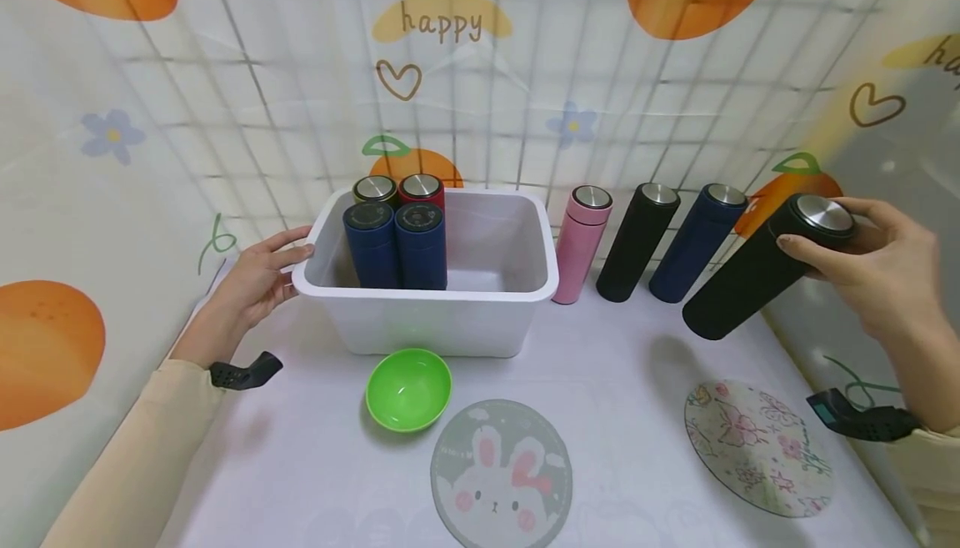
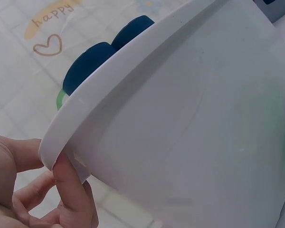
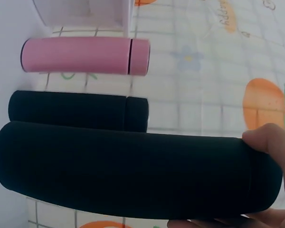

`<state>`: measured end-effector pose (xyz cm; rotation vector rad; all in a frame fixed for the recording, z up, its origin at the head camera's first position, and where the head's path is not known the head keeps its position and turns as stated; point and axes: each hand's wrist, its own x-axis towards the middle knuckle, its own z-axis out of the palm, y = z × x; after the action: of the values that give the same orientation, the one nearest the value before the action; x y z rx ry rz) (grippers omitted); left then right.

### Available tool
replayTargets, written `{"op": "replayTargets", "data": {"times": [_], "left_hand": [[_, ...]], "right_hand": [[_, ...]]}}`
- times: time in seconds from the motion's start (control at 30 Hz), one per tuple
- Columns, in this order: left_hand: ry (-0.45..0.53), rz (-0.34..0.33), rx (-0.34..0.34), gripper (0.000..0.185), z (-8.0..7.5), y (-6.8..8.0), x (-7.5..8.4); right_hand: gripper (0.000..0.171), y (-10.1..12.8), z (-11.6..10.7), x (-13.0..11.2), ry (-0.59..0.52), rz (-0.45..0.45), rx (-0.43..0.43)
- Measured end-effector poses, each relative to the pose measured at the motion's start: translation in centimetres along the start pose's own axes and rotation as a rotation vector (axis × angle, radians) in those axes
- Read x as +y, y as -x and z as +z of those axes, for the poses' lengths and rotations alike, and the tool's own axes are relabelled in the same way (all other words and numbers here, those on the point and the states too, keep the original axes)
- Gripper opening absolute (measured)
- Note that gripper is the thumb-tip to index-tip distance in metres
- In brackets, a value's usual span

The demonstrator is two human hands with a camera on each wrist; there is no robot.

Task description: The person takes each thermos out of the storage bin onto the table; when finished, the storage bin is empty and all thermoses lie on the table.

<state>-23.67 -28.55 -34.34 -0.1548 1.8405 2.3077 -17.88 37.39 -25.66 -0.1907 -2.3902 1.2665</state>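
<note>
The right hand (image 1: 873,268) is grasping a black flask (image 1: 761,268) by its lid end, holding it tilted above the worktop (image 1: 600,364) at about three o'clock from the white bin (image 1: 431,314). The left hand (image 1: 255,281) is gripping the bin's rim at nine o'clock, fingers curled under the lip. Inside the bin, four flasks are standing upright: two blue ones (image 1: 395,243) in front, a dark-green and a red one behind. A pink flask (image 1: 581,243), another black flask (image 1: 637,239) and a navy flask (image 1: 697,239) are standing in a row just beside the bin. A green bowl (image 1: 408,389) is sitting at the bin's six o'clock.
</note>
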Motion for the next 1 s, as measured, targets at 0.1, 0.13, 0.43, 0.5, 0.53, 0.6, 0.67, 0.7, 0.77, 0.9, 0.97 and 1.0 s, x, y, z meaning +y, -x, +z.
{"op": "replayTargets", "data": {"times": [0.1, 0.13, 0.43, 0.5, 0.53, 0.6, 0.67, 0.7, 0.77, 0.9, 0.97, 1.0], "left_hand": [[0.004, -0.003, -0.002, 0.063, 0.0, 0.0, 0.0], [-0.003, -0.002, 0.002, 0.063, 0.0, 0.0, 0.0], [0.003, 0.008, -0.012, 0.063, 0.2, 0.1, 0.1], [-0.001, 0.009, -0.013, 0.064, 0.2, 0.1, 0.1], [-0.003, 0.009, -0.012, 0.065, 0.2, 0.1, 0.1], [-0.005, 0.01, -0.011, 0.065, 0.2, 0.1, 0.1], [-0.009, 0.012, -0.009, 0.066, 0.2, 0.1, 0.1], [-0.009, 0.012, -0.008, 0.066, 0.2, 0.1, 0.1], [-0.008, 0.011, -0.011, 0.065, 0.2, 0.1, 0.1], [-0.004, 0.007, -0.005, 0.064, 0.0, 0.1, 0.0], [0.0, 0.008, -0.004, 0.064, 0.0, 0.0, 0.0], [0.003, 0.01, -0.004, 0.064, 0.0, -0.1, -0.1]], "right_hand": [[0.053, -0.3, 0.0, 0.5, 0.032, 0.02, 0.009], [0.054, -0.4, 0.1, 0.6, 0.053, 0.029, 0.012], [0.079, -1.1, 0.3, 1.8, 0.259, 0.104, 0.032], [0.083, -1.4, 0.2, 2.1, 0.275, 0.118, 0.032], [0.084, -1.6, 0.2, 2.3, 0.281, 0.123, 0.034], [0.085, -1.9, 0.2, 2.7, 0.283, 0.133, 0.041], [0.088, -2.2, 0.2, 3.0, 0.281, 0.143, 0.047], [0.089, -2.4, 0.2, 3.2, 0.286, 0.151, 0.053], [0.089, -2.8, 0.2, 3.5, 0.286, 0.162, 0.063], [0.089, -3.6, 0.5, 4.2, 0.304, 0.173, 0.088], [0.09, -4.1, 0.7, 4.4, 0.31, 0.163, 0.096], [0.091, -4.4, 0.8, 4.4, 0.317, 0.156, 0.105]]}}
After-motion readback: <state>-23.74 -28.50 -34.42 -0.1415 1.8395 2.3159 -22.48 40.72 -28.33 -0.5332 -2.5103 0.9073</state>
